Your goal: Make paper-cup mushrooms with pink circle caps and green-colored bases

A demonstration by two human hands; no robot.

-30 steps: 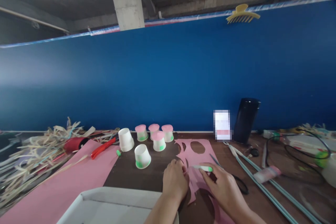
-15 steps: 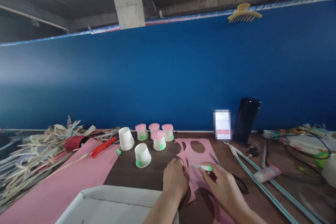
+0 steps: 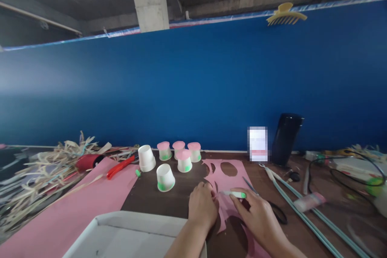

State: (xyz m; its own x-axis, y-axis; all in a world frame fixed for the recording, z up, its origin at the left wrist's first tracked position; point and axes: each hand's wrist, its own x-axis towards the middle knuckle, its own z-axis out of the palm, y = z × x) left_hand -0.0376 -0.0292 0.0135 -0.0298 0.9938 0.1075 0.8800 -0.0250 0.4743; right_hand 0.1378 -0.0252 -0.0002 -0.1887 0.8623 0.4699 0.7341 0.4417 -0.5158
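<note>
My right hand (image 3: 255, 211) grips a slim white tube with a green end (image 3: 237, 194), its narrow tip pointing left toward my other hand. My left hand (image 3: 204, 205) is closed with fingers curled down at the left edge of a cut pink paper sheet (image 3: 232, 169); what its fingertips pinch is hidden. Round holes are cut in that sheet. Beyond my left hand, an upturned white paper cup with green patches (image 3: 165, 177) stands by several similar cups topped with pink paper, such as one cup (image 3: 184, 165). Scissors (image 3: 250, 185) lie partly behind my right hand.
At front left is a white tray (image 3: 142, 221). Left of it lie a large pink sheet (image 3: 78, 213), a red-handled tool (image 3: 120, 167), a green cap (image 3: 138, 173) and pale strips (image 3: 45, 181). A stacked white cup (image 3: 146, 158), a black cylinder (image 3: 287, 139) and blue-grey cords (image 3: 302, 209) also occupy the table.
The view has shifted slightly, moving the scene a little. Both hands keep nearly the same pose, with the tube still in my right hand.
</note>
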